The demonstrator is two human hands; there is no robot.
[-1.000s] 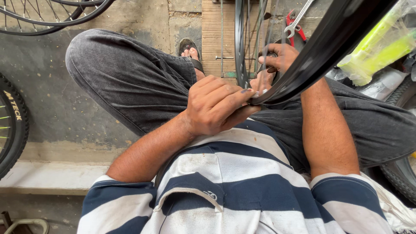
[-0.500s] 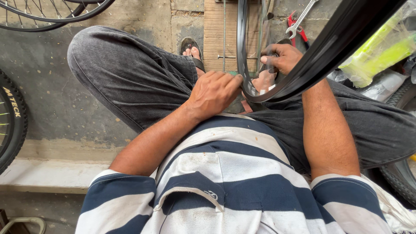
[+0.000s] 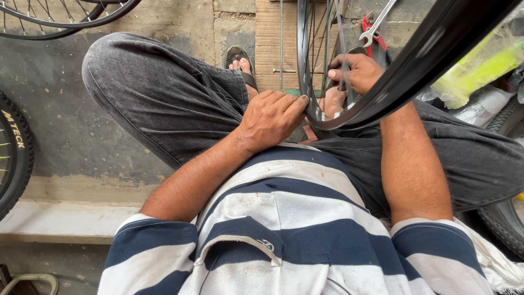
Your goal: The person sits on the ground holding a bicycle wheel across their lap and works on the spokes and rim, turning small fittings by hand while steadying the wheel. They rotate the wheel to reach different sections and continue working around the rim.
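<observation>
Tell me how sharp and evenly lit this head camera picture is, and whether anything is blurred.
Head view: soft, even daylight, no hard shadows or glare; left hand, right hand and striped shirt are sharp; the black rim close to the lens looks slightly soft, and the wide lens bends the edges.

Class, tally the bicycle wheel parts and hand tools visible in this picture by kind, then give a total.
Bare black wheel rims: 2, one held by the left hand and right hand, one at top left
Black tyred wheels: 2
Red-handled pliers: 1
Silver spanner: 1
Total: 6
</observation>
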